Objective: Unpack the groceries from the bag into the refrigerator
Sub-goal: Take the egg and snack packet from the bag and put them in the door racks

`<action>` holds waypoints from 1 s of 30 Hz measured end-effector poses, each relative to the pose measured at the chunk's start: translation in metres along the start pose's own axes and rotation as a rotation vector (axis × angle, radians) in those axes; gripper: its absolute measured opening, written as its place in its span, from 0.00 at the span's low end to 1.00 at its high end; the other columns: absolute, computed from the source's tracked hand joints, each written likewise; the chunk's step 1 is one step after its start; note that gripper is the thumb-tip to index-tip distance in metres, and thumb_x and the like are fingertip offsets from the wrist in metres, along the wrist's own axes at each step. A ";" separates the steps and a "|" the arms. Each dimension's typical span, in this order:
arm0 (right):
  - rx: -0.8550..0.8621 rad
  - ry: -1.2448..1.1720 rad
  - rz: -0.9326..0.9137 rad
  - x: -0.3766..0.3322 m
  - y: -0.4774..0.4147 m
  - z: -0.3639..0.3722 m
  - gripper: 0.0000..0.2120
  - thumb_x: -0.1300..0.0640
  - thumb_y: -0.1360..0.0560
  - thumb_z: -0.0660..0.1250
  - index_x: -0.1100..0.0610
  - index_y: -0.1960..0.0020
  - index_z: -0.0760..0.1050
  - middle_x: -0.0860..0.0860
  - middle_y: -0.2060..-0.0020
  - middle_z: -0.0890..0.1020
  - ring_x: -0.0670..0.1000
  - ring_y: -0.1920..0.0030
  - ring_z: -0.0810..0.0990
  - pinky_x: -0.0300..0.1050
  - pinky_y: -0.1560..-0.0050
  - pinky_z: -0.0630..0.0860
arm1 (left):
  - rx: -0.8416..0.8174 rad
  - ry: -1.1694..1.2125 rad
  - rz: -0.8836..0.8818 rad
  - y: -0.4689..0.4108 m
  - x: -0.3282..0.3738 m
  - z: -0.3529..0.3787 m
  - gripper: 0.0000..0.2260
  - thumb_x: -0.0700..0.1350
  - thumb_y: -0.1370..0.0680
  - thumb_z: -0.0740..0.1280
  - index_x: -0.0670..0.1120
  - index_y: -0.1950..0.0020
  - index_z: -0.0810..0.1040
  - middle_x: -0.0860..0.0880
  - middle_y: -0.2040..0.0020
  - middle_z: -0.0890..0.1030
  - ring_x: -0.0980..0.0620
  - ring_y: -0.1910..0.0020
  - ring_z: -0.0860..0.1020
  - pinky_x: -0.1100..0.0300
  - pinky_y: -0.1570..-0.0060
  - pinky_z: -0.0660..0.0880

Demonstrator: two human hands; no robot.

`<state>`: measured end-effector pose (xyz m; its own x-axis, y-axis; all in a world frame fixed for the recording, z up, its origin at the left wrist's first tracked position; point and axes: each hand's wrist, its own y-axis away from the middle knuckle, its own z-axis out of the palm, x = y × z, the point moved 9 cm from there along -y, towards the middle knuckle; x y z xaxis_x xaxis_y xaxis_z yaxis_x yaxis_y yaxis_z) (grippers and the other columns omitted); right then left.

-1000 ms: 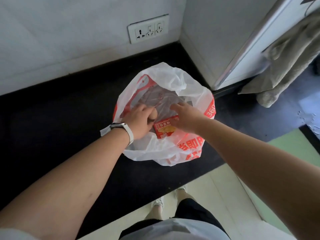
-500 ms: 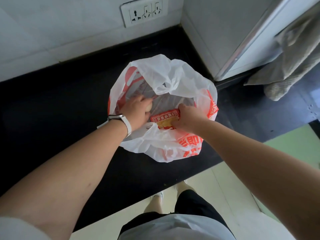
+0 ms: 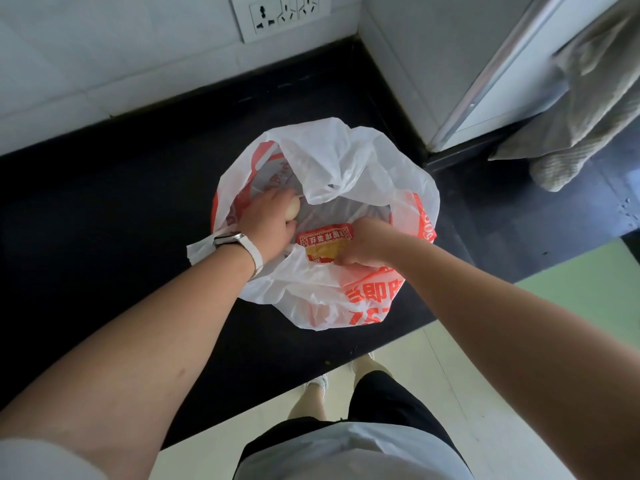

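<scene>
The right hand (image 3: 363, 244) is pinching a red packet (image 3: 323, 240) and the left hand (image 3: 266, 220) is curling round a pale round item (image 3: 292, 213), both inside the white bag (image 3: 311, 296) sitting on the dark surface (image 3: 121, 209). Lifting both together is risking the loose film snagging and dragging the bag over. Red Chinese print is marking packet and bag, mostly unreadable.

The bag (image 3: 311, 299) opens upward, a flap (image 3: 332, 161) drooping over its far side; bare counter (image 3: 104, 209) left, white panel (image 3: 433, 64) close right.
</scene>
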<state>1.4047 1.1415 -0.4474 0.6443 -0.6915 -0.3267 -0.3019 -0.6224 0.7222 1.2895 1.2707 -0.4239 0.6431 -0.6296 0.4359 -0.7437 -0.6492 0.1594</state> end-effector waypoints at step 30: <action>0.601 -0.976 -0.266 -0.032 0.129 -0.121 0.06 0.52 0.24 0.71 0.43 0.50 0.76 0.44 0.56 0.85 0.46 0.58 0.86 0.54 0.53 0.84 | 0.352 0.528 -0.173 0.099 0.040 -0.140 0.21 0.43 0.25 0.73 0.55 0.35 0.74 0.55 0.39 0.76 0.56 0.43 0.76 0.56 0.43 0.77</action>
<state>1.4298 1.1277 -0.2696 0.0041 -0.3394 -0.9406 -0.6900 -0.6818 0.2430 1.2158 1.2409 -0.2664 0.5050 -0.2676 0.8206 -0.4755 -0.8797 0.0057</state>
